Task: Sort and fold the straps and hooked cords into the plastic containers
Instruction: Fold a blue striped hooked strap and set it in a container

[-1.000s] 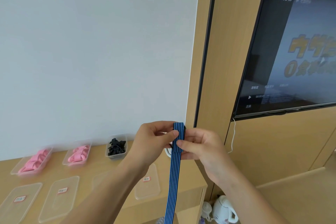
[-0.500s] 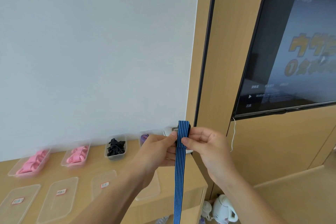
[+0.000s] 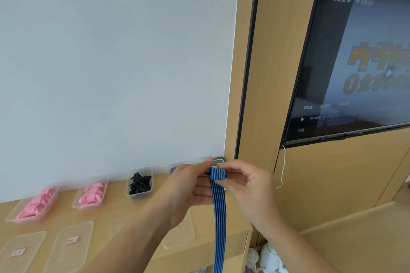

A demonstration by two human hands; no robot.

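Note:
A blue and black striped strap (image 3: 219, 206) hangs down in front of me, its top end rolled over into a small fold. My left hand (image 3: 188, 188) pinches that fold from the left. My right hand (image 3: 246, 184) pinches it from the right with thumb and fingertips. Both hands are raised above the wooden shelf (image 3: 124, 210). Along the wall stand clear plastic containers: two with pink straps (image 3: 36, 205) (image 3: 91, 195), one with black cords (image 3: 139, 184), and one with something purple (image 3: 172, 169), mostly hidden behind my left hand.
Several flat clear lids with red labels (image 3: 71, 241) lie on the shelf's front part. A wall-mounted screen (image 3: 355, 62) is on the right. A white kettle (image 3: 270, 259) stands on the floor below the shelf's right end. A small device (image 3: 218, 159) sits at the shelf's far corner.
The strap's top end has been rolled down into a tighter fold. Both hands have dropped a little and stayed on the fold.

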